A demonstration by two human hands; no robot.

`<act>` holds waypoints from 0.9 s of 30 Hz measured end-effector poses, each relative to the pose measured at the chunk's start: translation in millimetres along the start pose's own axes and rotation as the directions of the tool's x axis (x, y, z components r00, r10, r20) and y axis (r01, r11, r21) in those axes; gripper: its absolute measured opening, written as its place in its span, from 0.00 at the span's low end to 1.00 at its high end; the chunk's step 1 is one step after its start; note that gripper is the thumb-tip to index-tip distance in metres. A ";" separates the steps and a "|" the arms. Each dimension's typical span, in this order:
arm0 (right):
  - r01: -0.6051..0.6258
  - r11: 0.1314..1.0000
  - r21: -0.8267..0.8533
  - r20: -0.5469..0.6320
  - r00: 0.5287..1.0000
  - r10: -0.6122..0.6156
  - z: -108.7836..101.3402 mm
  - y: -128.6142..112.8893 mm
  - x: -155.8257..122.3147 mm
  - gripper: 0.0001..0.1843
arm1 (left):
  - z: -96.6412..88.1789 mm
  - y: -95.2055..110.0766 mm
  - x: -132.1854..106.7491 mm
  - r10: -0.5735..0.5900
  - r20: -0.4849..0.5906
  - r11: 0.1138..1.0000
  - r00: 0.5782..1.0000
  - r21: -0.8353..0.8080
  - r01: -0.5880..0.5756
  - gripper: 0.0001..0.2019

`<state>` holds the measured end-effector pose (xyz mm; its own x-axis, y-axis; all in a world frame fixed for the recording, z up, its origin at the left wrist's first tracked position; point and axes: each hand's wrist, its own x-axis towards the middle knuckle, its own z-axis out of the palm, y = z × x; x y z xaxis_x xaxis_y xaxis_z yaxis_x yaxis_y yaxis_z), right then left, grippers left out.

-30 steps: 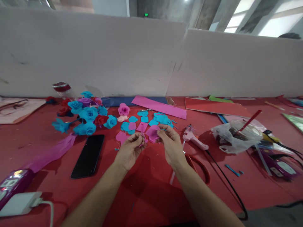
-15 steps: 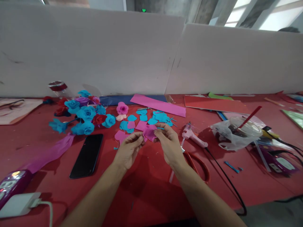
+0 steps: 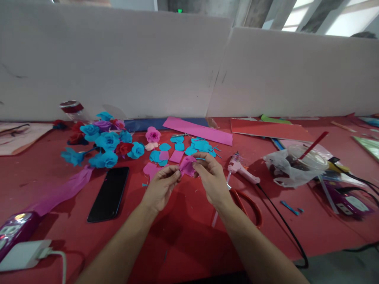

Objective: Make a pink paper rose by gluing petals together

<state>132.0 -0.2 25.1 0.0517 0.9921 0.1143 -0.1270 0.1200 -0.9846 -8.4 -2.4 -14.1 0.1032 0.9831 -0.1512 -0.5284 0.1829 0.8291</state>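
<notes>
- Landmark for every place below: the pink glue gun (image 3: 244, 172), lying on the red table (image 3: 183, 244).
- The pink paper piece (image 3: 187, 166) is left of the glue gun, held between both hands, bunched and curved rather than flat.
- Left hand (image 3: 162, 186), farther left of the glue gun: thumb and fingertips drawn together in a pinch on the piece's left edge (I cannot tell what the curled fingers hide).
- Right hand (image 3: 211, 179), just left of the glue gun: thumb and forefinger closed on the piece's right edge, remaining fingers loosely bent.
- Step in hand, as I judge it: shaping thin paper between two pinches. I would make the left pinch the anchor and let the right do the fine turning.
- Pressure: I favour light fingertips. Paper this thin probably creases or tears if the two hands pull against each other.
- I would grip only the edges, so the fold between the hands shows in my view.
- Caution: the right wrist is near the glue gun, and I cannot tell whether that is hot.
- Left of the glue gun, beyond the hands, lie blue paper pieces (image 3: 201, 146) and a pink square (image 3: 177, 156); the pink flower (image 3: 153, 135) is farther left.
</notes>
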 end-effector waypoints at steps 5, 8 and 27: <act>0.023 0.999 -0.028 0.030 0.999 -0.022 -1.2 -1.3 -1.1 0.09 | 1.5 -0.7 -0.7 0.019 -0.007 0.999 1.000 0.027 -0.019 0.06; 0.064 0.998 0.013 0.032 0.997 -0.065 -1.6 -3.2 -2.5 0.11 | 2.9 -0.1 -1.2 0.059 -0.021 0.998 0.998 0.007 -0.059 0.06; -0.005 0.978 -0.207 0.189 0.981 0.045 16.6 24.6 -8.9 0.09 | 10.5 0.2 -2.7 -0.033 -0.151 0.953 0.988 -0.304 -0.015 0.10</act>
<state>111.9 -5.5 2.1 -0.1418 0.9855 0.0930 0.0805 0.1051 -0.9912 0.1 -5.1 -7.9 -0.0083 0.9661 -0.2582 -0.7610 0.1614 0.6283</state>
